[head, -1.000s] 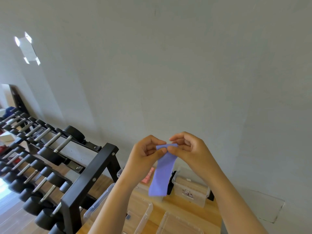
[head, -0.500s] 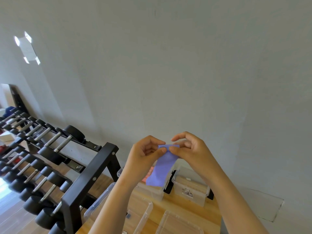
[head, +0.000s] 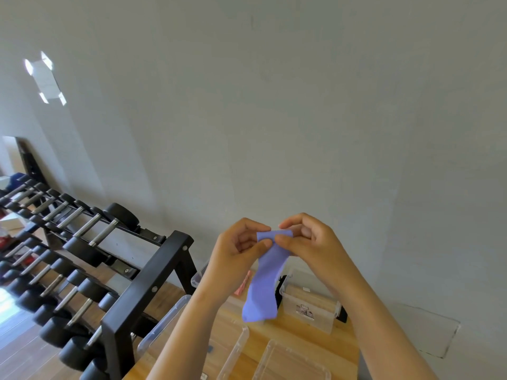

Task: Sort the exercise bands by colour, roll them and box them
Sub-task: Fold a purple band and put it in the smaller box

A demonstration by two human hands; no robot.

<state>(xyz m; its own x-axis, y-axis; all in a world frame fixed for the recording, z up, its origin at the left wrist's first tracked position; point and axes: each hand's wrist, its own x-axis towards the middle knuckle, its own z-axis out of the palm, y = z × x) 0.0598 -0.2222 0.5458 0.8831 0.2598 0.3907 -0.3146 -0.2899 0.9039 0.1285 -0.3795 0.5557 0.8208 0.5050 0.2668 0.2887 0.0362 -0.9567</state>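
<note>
A lilac exercise band (head: 264, 286) hangs in the air in front of the grey wall, its top edge folded over. My left hand (head: 238, 248) pinches the top left corner between thumb and fingers. My right hand (head: 310, 242) pinches the top right corner, thumb on the front. The free end dangles above the wooden table (head: 296, 335). A pink band (head: 242, 285) shows partly behind my left wrist, inside a clear box (head: 198, 278). A second clear box (head: 310, 308) with black latches stands behind the hanging band.
A black dumbbell rack (head: 142, 292) with several dumbbells fills the left side, close to the table's left edge. Clear plastic lids (head: 290, 363) lie on the near part of the table. The grey wall (head: 274, 133) rises right behind the table.
The hanging end of the lilac band swung up and shortened half a second ago, then dropped back down to about its first length. Both hands stay at the top edge, fingers shifting slightly.
</note>
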